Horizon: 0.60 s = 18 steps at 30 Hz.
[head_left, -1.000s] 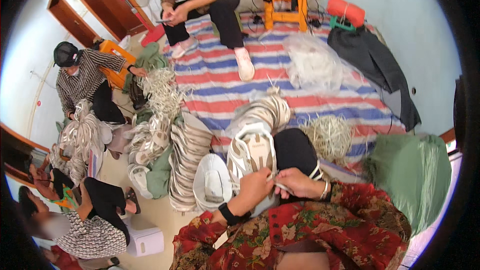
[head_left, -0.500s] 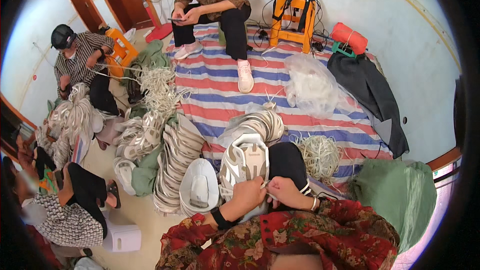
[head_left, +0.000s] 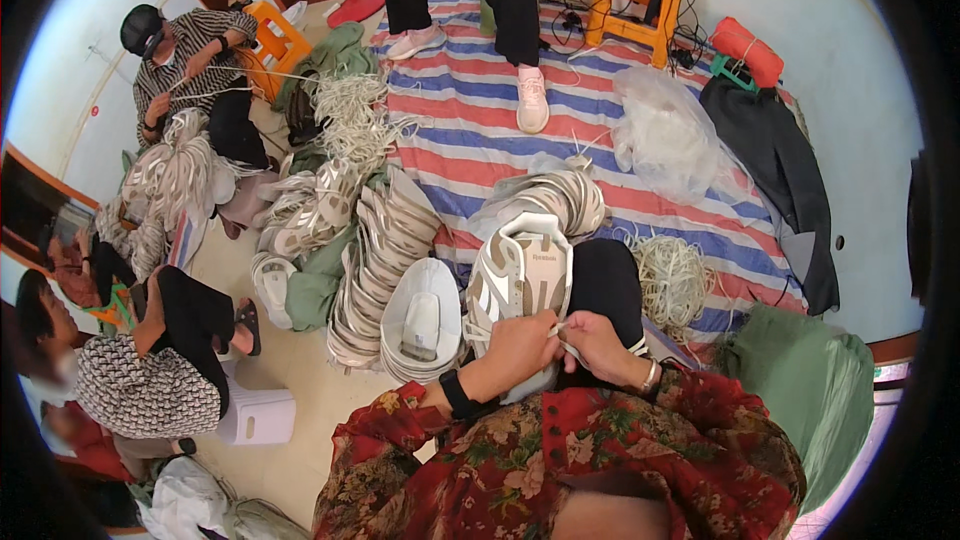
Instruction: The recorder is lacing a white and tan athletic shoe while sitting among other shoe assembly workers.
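Note:
A beige and white shoe upper [head_left: 545,275] stands before me, its collar pointing away and its near end covered by my hands. My left hand [head_left: 512,348] is closed over that near end, fingertips meeting my right hand. My right hand [head_left: 598,345] pinches a white shoelace [head_left: 571,350] close beside the left fingertips. How the lace runs through the eyelets is hidden under my fingers. Just beyond, a curved row of similar uppers [head_left: 570,195] lies on the striped sheet. To the left stand a nested stack of uppers with white linings [head_left: 421,315] and a long row of uppers [head_left: 385,260].
Loose white laces [head_left: 672,280] lie by my right knee, near a green sack [head_left: 800,390]. A striped sheet [head_left: 480,105] covers the floor, with a clear plastic bag [head_left: 665,135] on it. Co-workers sit at the left and far side; an orange stool [head_left: 635,5] stands at the back.
The view has tilted, so the scene sits lower at the left and shifted right. My hands stay together at the shoe upper, the right still pinching the lace. The far person's hands have shifted.

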Each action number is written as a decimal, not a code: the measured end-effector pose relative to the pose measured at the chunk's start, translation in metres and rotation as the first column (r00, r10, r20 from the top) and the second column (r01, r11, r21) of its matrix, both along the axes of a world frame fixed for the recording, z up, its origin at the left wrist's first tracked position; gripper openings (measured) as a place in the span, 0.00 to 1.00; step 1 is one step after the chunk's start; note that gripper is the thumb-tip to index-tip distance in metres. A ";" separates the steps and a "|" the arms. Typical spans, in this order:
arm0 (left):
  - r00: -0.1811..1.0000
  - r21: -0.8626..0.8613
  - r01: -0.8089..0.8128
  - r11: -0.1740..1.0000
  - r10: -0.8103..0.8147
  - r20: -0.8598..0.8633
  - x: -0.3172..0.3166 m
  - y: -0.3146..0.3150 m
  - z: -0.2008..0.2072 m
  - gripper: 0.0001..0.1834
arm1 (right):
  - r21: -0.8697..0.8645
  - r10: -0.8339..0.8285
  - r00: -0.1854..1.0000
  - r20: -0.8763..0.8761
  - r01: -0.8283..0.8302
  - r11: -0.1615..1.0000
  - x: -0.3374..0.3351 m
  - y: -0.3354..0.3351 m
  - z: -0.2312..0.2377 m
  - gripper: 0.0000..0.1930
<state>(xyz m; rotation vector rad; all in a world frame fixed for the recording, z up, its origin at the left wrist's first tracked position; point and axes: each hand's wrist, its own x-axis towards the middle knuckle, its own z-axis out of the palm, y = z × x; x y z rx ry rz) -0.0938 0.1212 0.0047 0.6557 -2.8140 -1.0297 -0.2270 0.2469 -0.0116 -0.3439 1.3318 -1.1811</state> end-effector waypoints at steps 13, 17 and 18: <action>0.942 0.815 -0.169 0.555 0.335 -0.033 -0.022 -0.027 0.013 0.18 | 0.136 0.106 -0.086 -0.991 -0.656 0.742 -0.042 -0.030 0.037 0.14; 0.986 0.577 -0.134 0.805 0.164 0.000 -0.027 -0.028 0.010 0.13 | 0.158 0.099 -0.123 -0.988 -0.751 0.641 -0.052 -0.031 0.028 0.10; 0.990 0.514 -0.129 0.848 0.142 0.014 -0.027 -0.028 0.010 0.12 | 0.112 0.097 -0.064 -0.993 -0.758 0.643 -0.054 -0.030 0.024 0.09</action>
